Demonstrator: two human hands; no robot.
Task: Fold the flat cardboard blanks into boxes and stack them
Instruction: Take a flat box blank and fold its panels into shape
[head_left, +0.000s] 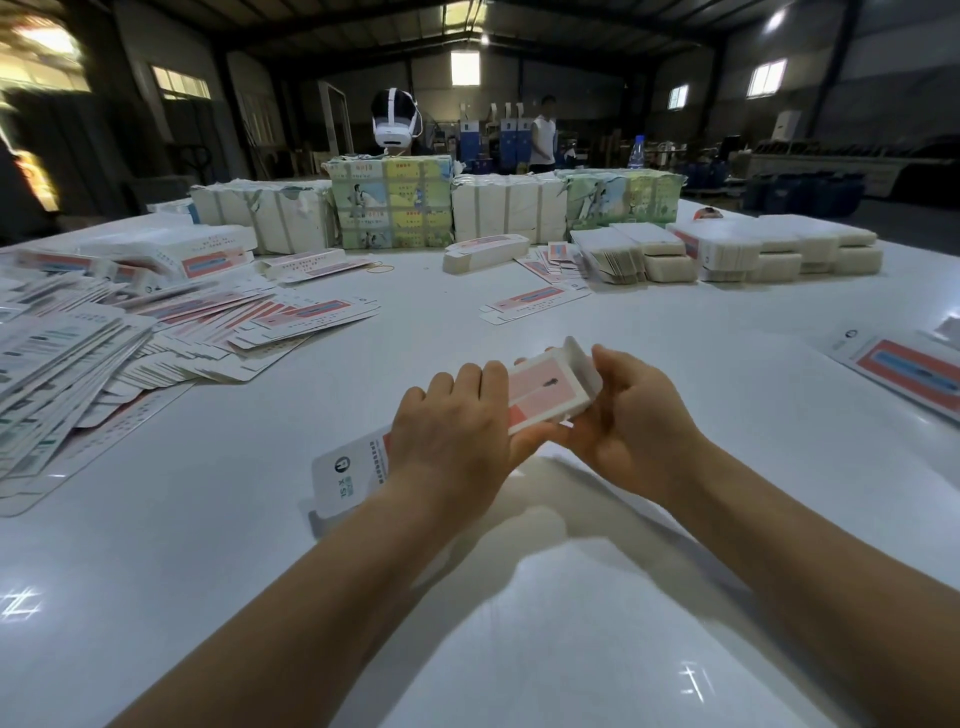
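while left hand (452, 431) and right hand (631, 415) grip box (545, 389), far flap up.

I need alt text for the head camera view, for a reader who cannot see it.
Two bare hands, the left hand and the right hand, hold a pink and white cardboard box above a white table, one end flap open. Flat blanks lie spread at left; wrapped bundles stand at the far edge.
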